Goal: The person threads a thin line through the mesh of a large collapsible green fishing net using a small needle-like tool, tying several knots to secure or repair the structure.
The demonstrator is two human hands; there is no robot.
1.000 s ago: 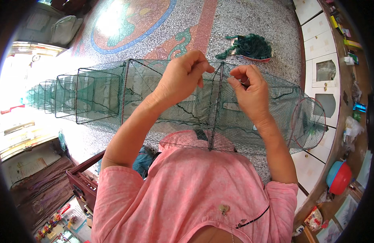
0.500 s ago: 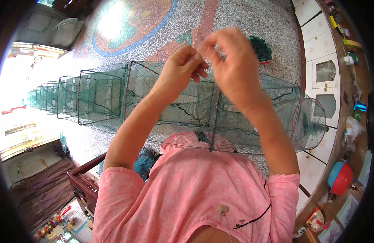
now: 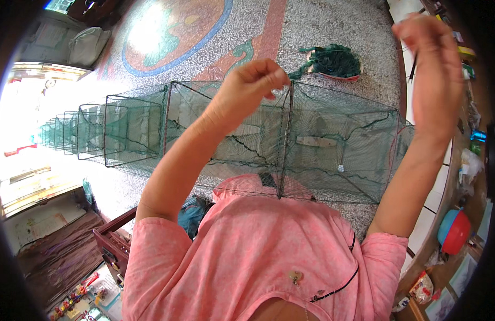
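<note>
A long green mesh net trap (image 3: 322, 115) on dark square frames stretches across in front of me. My left hand (image 3: 252, 83) is closed in a pinch by the top corner of one frame; what lies between its fingertips is too small to make out. Raised to the far right, my right hand (image 3: 432, 69) is closed and slightly blurred. From it a thin dark pointed thing (image 3: 413, 68) sticks out downward. Just beyond the net, a bundle of dark green cord (image 3: 335, 60) rests in a shallow red-rimmed container, with a strand trailing toward my left fingertips.
White cabinets and a long counter run along the right, holding a red and blue bowl (image 3: 453, 232) and plastic bags (image 3: 469, 166). A dark red wooden drawer (image 3: 113, 241) juts out at lower left. Speckled floor (image 3: 344, 24) with a coloured pattern lies beyond the net.
My right hand has swung away from my left, up and to the right. The left hand has shifted slightly right, still pinched. The green cord bundle is now uncovered.
</note>
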